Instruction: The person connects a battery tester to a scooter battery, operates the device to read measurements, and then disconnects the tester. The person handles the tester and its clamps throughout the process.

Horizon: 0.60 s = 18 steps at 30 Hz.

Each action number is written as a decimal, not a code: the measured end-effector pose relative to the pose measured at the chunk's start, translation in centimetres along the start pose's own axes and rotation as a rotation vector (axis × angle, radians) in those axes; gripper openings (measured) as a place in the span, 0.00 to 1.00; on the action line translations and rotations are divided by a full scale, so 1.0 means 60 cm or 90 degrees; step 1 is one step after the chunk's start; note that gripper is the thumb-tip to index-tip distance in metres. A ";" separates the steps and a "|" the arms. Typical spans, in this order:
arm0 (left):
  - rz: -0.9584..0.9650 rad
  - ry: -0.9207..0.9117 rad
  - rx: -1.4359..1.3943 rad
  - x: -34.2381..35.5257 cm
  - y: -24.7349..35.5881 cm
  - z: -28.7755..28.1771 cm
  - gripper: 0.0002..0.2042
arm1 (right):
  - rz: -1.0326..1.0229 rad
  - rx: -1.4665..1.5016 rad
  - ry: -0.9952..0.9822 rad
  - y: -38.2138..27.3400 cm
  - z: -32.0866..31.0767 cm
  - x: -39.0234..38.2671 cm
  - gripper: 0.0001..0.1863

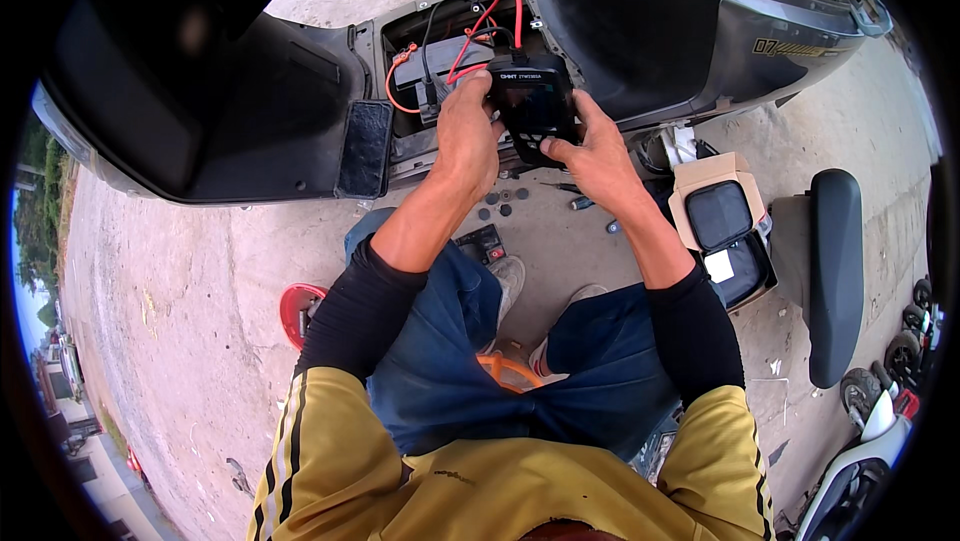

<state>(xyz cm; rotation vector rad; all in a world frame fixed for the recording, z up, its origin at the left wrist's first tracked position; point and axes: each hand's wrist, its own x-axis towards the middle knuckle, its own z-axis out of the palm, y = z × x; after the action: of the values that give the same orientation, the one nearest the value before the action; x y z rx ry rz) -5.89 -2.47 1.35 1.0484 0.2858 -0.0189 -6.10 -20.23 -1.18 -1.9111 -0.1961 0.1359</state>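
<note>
Here, the left hand and right hand both grip a black battery just beside the scooter.

Battery: black rectangular block, matte casing with a white printed label along its top edge. Held upright and slightly tilted at the mouth of the scooter's open floor compartment, gripped between left hand and right hand. Red wires loop just above it.
</note>
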 end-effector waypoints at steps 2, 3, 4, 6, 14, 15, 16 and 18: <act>0.002 -0.002 -0.001 0.000 0.000 0.000 0.15 | 0.004 0.000 -0.004 -0.003 -0.001 0.000 0.41; 0.000 -0.002 -0.004 0.000 0.000 0.000 0.15 | 0.006 0.000 -0.006 -0.004 -0.001 0.000 0.41; -0.002 -0.003 -0.008 0.000 -0.001 0.000 0.14 | 0.002 -0.004 -0.005 -0.003 -0.001 0.001 0.41; -0.002 -0.006 -0.012 0.000 -0.002 0.000 0.14 | -0.004 -0.011 -0.002 -0.001 0.000 0.001 0.41; 0.001 0.001 -0.012 -0.003 0.000 0.001 0.15 | 0.003 0.003 -0.006 -0.005 0.001 0.000 0.40; 0.000 0.002 -0.014 -0.002 0.000 0.001 0.15 | 0.003 0.005 -0.010 -0.008 0.000 0.000 0.40; 0.000 0.002 -0.015 -0.002 -0.001 0.000 0.15 | 0.002 0.005 -0.011 -0.009 -0.001 0.000 0.40; 0.000 0.004 -0.015 -0.001 -0.001 0.000 0.15 | -0.001 0.005 -0.011 -0.011 -0.002 -0.001 0.40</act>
<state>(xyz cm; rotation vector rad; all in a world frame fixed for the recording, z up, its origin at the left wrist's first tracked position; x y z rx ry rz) -5.99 -2.49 1.34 1.0260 0.2906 -0.0120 -6.18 -20.12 -0.55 -1.9023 -0.2083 0.1523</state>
